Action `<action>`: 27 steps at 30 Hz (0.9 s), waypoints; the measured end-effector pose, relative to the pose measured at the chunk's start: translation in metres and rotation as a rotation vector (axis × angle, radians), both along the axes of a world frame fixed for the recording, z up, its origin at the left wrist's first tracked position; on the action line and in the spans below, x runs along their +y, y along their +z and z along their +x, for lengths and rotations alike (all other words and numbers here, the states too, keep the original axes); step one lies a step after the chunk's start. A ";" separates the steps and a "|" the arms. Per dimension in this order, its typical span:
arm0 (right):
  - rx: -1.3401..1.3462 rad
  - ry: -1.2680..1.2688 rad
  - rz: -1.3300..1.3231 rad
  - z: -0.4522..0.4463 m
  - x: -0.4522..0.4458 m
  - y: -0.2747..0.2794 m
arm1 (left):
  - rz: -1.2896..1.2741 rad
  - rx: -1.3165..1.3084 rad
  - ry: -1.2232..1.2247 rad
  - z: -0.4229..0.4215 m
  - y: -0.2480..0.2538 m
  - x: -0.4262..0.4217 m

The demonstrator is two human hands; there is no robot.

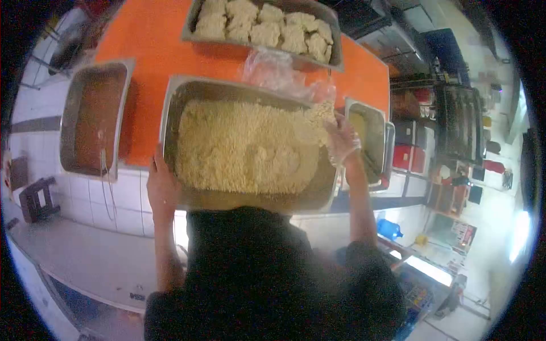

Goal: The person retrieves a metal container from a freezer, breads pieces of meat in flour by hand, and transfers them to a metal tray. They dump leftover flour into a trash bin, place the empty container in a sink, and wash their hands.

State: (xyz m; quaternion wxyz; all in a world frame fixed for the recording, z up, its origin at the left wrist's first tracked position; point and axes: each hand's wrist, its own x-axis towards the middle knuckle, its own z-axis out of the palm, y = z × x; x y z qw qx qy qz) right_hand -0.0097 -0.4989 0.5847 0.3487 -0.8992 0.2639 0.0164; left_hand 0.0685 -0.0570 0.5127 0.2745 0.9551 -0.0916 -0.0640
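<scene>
Right hand grips coated piece at crumb tray

Nearest the camera: dark shirt of the person, at the near side of the crumb tray. Left hand: bare, at the tray's left edge; whether its fingers close on the rim cannot be determined. Tray contents: pale crumbs, uneven, with lumps near the middle. Right hand: clear glove worn, fingers closed on the coated piece, which is located at the tray's right end; contact with the crumbs below cannot be confirmed.

Flanking the tray: left pan, contents unclear, and right pan, containing something yellowish. Beyond the tray: crumpled clear plastic on an orange counter. Farthest on the counter: metal tray holding pale coated chunks, closely set.
</scene>
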 end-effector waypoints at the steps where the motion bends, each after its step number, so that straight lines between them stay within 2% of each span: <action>1: -0.128 -0.027 -0.045 0.008 -0.023 -0.015 | 0.011 -0.021 -0.034 0.000 -0.011 0.004; 3: -0.278 -0.054 -0.090 0.049 -0.041 -0.003 | 0.023 -0.064 -0.065 0.006 -0.010 0.004; 5: -0.060 0.102 -0.590 0.102 -0.038 0.054 | -0.013 -0.022 -0.020 0.005 -0.001 -0.001; 6: -0.100 0.084 -0.390 0.131 -0.051 0.059 | 0.030 0.084 0.015 0.004 0.002 -0.001; 7: -0.135 0.070 -0.187 0.163 -0.070 0.061 | 0.034 0.078 0.019 0.005 0.001 -0.001; 8: -0.275 0.239 -0.455 0.199 -0.096 0.044 | 0.012 0.043 0.014 0.004 -0.003 0.000; 10: -0.414 0.340 -0.559 0.270 -0.119 0.025 | -0.003 0.005 0.016 0.003 -0.008 0.002; 11: -0.404 0.272 -0.393 0.300 -0.104 0.024 | -0.002 0.062 0.036 0.001 -0.009 0.004; 13: -0.180 0.175 -0.594 0.338 -0.074 0.019 | 0.006 0.116 0.067 0.005 -0.014 0.004; 14: -0.175 0.181 -0.580 0.354 -0.072 0.002 | 0.010 0.114 0.063 0.004 -0.017 0.005; 16: -0.205 0.424 -0.632 0.380 -0.082 -0.056 | 0.034 0.149 0.057 -0.002 -0.023 0.011; 17: -0.169 0.428 -0.607 0.376 -0.086 -0.076 | -0.002 0.075 0.058 -0.001 -0.026 0.011; 18: -0.202 0.521 -0.689 0.365 -0.091 -0.091 | -0.043 0.010 0.054 -0.001 -0.031 0.011; 19: -0.236 0.623 -0.773 0.353 -0.098 -0.103 | -0.038 0.058 0.047 -0.004 -0.035 0.010; 21: -0.115 0.681 -0.804 0.310 -0.067 -0.064 | -0.002 0.050 0.060 0.000 -0.031 0.007; 22: 0.046 0.627 -0.755 0.260 -0.026 -0.012 | 0.005 0.053 0.065 0.001 -0.025 0.004; 23: 0.075 0.605 -0.748 0.206 -0.002 0.010 | 0.039 0.133 0.092 0.006 -0.008 -0.004; 25: 0.126 0.649 -0.669 0.106 0.018 0.002 | 0.069 0.222 0.109 0.006 -0.003 -0.006; 27: 0.158 0.753 -0.600 0.017 0.022 -0.043 | 0.034 0.044 0.028 0.006 -0.008 -0.004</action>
